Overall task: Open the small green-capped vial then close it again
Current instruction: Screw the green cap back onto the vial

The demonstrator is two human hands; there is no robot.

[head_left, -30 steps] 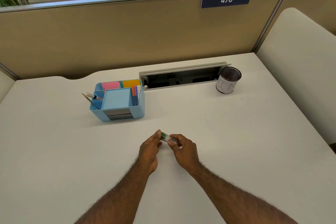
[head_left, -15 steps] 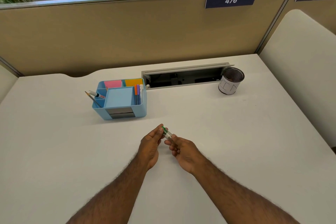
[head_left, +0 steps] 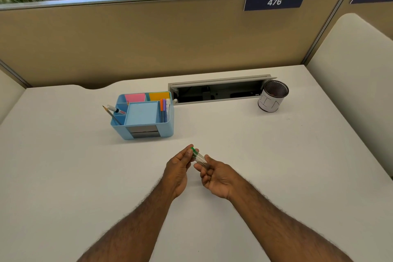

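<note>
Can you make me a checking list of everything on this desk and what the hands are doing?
Surface: white desk, looks clean.
Job's things: vial held above the desk, green cap on.
Clutter: blue organizer with pens and sticky notes; mesh cup.
Hands: left hand pinches the cap; right hand holds the vial body.
Cables: nothing seen clearly; open cable slot.
Surroundings: tan divider, sign 476, plants behind.

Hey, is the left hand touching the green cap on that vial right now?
Touching. The head view shows the left hand's fingertips pinched against the green cap, while the right hand holds the vial body.
</note>
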